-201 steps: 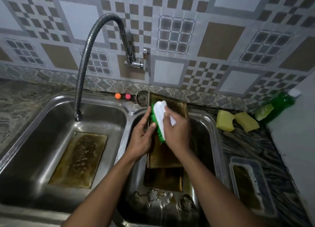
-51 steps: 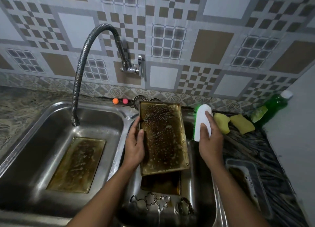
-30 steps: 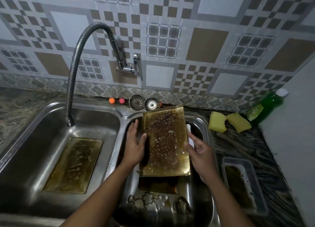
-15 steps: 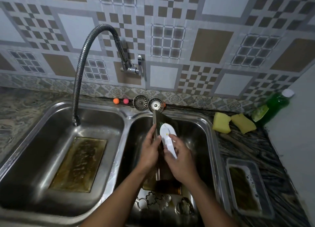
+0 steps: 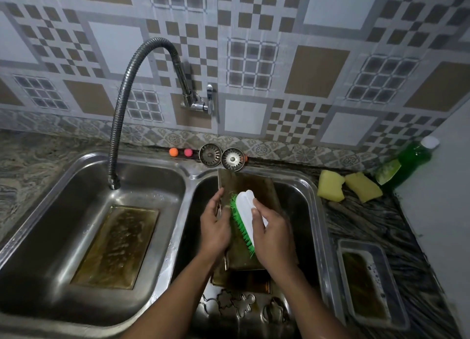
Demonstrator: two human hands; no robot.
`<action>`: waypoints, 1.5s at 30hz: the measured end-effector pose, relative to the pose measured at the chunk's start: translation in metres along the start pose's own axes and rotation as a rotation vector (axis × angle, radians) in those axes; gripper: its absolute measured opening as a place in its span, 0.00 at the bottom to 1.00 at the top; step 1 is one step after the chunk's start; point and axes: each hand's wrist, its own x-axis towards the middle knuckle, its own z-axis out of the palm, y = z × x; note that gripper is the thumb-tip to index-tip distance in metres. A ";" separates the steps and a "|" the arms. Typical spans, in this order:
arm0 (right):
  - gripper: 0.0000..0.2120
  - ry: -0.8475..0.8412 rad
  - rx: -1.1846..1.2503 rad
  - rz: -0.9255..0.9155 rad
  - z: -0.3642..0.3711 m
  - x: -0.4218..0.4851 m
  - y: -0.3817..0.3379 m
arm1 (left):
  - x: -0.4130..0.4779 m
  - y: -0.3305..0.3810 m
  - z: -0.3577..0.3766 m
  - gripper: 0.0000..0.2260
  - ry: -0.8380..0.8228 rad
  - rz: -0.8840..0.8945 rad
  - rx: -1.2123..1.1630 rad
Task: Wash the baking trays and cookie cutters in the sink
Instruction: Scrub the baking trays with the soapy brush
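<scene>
A greasy baking tray (image 5: 248, 186) leans tilted in the right sink basin (image 5: 304, 211). My left hand (image 5: 215, 228) grips its left edge. My right hand (image 5: 273, 234) holds a white scrub brush (image 5: 245, 212) with green bristles against the tray's face. Under it lies another tray (image 5: 241, 280). Several cookie cutters (image 5: 244, 305) lie at the basin's front. A third dirty tray (image 5: 115, 247) lies flat in the left basin (image 5: 63, 211).
A flexible faucet hose (image 5: 119, 109) hangs over the left basin. Two strainers (image 5: 221, 156) and small balls sit on the back rim. Two yellow sponges (image 5: 348, 188), a green soap bottle (image 5: 409, 162) and a plastic container (image 5: 371, 282) with a tray are on the right counter.
The tray was turned over from its soapy face and set back leaning in the basin. My right hand brought the brush from the right back onto the tray.
</scene>
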 end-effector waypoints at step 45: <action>0.15 0.268 0.105 0.063 -0.021 0.067 -0.010 | 0.003 0.027 0.003 0.16 -0.189 0.094 0.065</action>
